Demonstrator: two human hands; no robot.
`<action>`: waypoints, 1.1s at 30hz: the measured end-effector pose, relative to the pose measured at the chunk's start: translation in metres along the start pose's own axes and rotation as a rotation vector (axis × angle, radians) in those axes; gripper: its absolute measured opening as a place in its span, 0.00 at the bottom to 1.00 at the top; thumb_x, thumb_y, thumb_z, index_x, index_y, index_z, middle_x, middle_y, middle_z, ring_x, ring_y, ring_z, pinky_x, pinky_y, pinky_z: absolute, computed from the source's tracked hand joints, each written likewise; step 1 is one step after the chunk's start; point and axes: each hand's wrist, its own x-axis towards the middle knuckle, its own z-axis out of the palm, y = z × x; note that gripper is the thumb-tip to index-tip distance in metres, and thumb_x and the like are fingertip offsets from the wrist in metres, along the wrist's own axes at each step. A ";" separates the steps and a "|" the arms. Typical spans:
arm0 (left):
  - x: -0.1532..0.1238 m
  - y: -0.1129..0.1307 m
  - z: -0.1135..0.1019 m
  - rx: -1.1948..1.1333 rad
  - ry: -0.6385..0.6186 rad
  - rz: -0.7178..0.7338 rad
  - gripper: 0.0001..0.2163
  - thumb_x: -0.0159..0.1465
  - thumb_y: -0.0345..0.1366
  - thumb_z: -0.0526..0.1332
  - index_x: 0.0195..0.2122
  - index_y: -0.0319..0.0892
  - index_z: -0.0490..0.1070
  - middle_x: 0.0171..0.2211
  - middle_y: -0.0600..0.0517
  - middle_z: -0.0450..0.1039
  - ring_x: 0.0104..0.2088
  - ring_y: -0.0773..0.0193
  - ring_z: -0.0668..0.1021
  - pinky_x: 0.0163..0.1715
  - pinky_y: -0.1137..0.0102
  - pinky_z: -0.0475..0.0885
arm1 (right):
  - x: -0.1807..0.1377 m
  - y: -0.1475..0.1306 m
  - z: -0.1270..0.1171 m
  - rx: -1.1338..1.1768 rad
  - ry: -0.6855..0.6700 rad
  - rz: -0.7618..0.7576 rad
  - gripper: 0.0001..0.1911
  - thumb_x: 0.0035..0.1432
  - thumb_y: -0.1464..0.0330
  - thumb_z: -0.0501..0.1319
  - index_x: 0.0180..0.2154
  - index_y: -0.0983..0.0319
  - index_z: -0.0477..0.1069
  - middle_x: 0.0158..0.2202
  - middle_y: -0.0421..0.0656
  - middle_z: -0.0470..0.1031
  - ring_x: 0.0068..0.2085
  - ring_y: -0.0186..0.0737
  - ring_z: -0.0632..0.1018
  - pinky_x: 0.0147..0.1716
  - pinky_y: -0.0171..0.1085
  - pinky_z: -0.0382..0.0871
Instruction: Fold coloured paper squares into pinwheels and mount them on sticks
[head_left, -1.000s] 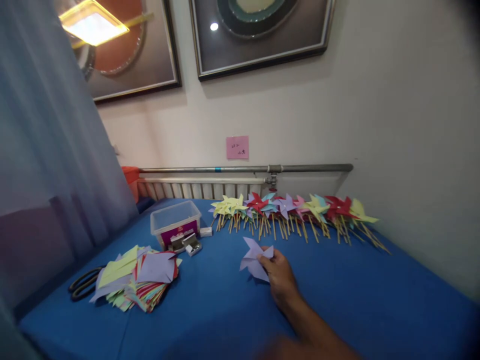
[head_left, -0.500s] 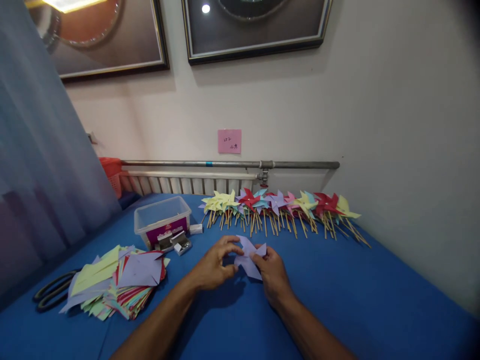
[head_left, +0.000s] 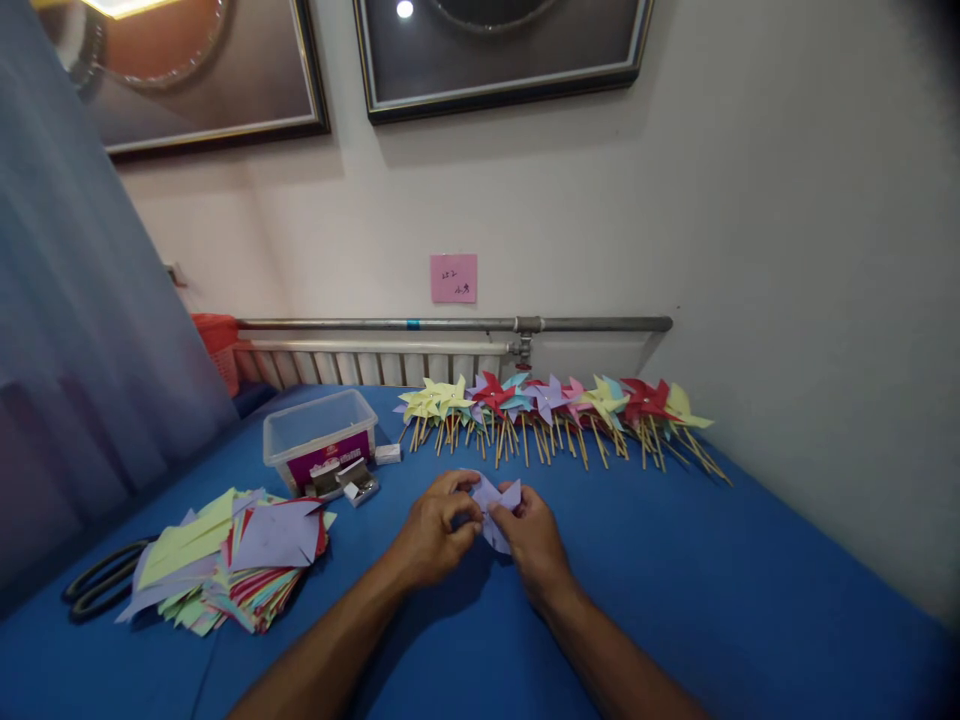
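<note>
Between my two hands, above the blue cloth, is a purple paper pinwheel (head_left: 493, 533) with some of its points folded in. My right hand (head_left: 534, 540) pinches it, the thumb pressing near its middle. My left hand (head_left: 439, 525) has closed on its left side, thumb and fingers at the paper's edge; part of the paper is hidden behind those fingers. Behind my hands lies a row of finished pinwheels (head_left: 551, 397) in several colours on thin wooden sticks. To the left rests a stack of cut coloured paper (head_left: 274, 535), a purple sheet uppermost.
Black-handled scissors (head_left: 105, 580) lie partly under the paper stack. A clear plastic box (head_left: 319, 425) stands at the back left, with small open cartons (head_left: 358, 482) before it. A blue curtain (head_left: 90, 330) hangs at the left. Pipes (head_left: 450, 324) run along the wall behind the blue-covered table (head_left: 675, 590).
My left thumb and fingers have come together on the purple paper, where they were spread apart before. A point of the pinwheel is now folded further in. The view has shifted slightly.
</note>
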 end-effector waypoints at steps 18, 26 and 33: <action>-0.003 0.003 0.018 0.290 0.236 -0.033 0.07 0.59 0.24 0.64 0.30 0.43 0.77 0.66 0.45 0.66 0.65 0.46 0.66 0.63 0.45 0.61 | -0.008 -0.011 0.007 0.023 -0.031 -0.020 0.18 0.42 0.67 0.69 0.39 0.57 0.73 0.29 0.39 0.80 0.31 0.44 0.80 0.30 0.38 0.71; -0.001 0.006 0.016 0.338 0.232 -0.133 0.07 0.57 0.24 0.64 0.26 0.42 0.74 0.63 0.45 0.70 0.64 0.47 0.68 0.60 0.46 0.63 | -0.012 -0.010 0.009 0.054 -0.118 -0.002 0.19 0.43 0.64 0.69 0.40 0.58 0.72 0.29 0.37 0.79 0.30 0.42 0.78 0.30 0.37 0.70; -0.003 0.009 0.015 0.372 0.248 -0.128 0.07 0.57 0.25 0.64 0.25 0.43 0.75 0.61 0.47 0.72 0.62 0.51 0.69 0.59 0.51 0.64 | -0.012 -0.007 0.009 0.049 -0.136 0.009 0.20 0.44 0.63 0.70 0.41 0.58 0.71 0.29 0.37 0.78 0.30 0.42 0.78 0.30 0.37 0.69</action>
